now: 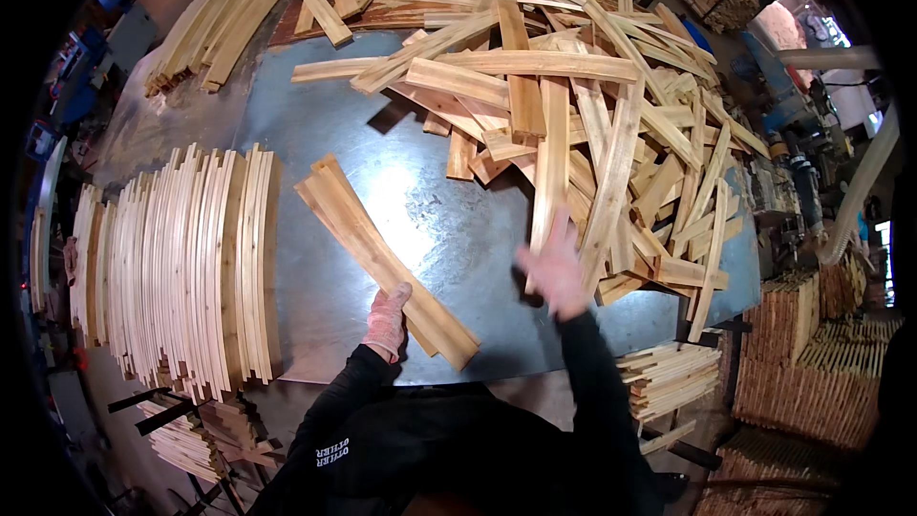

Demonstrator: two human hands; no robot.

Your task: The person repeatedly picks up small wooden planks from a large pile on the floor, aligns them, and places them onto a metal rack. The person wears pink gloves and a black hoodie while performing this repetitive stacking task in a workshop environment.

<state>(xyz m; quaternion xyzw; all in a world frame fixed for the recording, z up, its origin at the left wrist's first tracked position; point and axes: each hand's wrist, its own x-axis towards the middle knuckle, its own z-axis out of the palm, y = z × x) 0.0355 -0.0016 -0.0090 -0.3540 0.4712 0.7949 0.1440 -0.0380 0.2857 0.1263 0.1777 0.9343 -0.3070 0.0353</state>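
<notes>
My left hand (387,322), in a pale pinkish glove, is closed round two flat wooden boards (387,268) laid face to face and slightly fanned, slanting over the metal table. My right hand (554,266) reaches to the near edge of a big jumbled heap of wooden boards (568,62). Its fingers are spread and smeared by motion, beside the lower end of one long board (550,162). Whether it touches that board I cannot tell. On the left, a row of boards standing on edge (181,268) is packed side by side.
The shiny metal tabletop (458,220) lies under the heap and the hands. Another group of boards (215,33) rests at the far left. Stacked slats stand on racks (669,382) below the right edge, with tall wood stacks (793,373) beyond. A hose (864,191) hangs at the right.
</notes>
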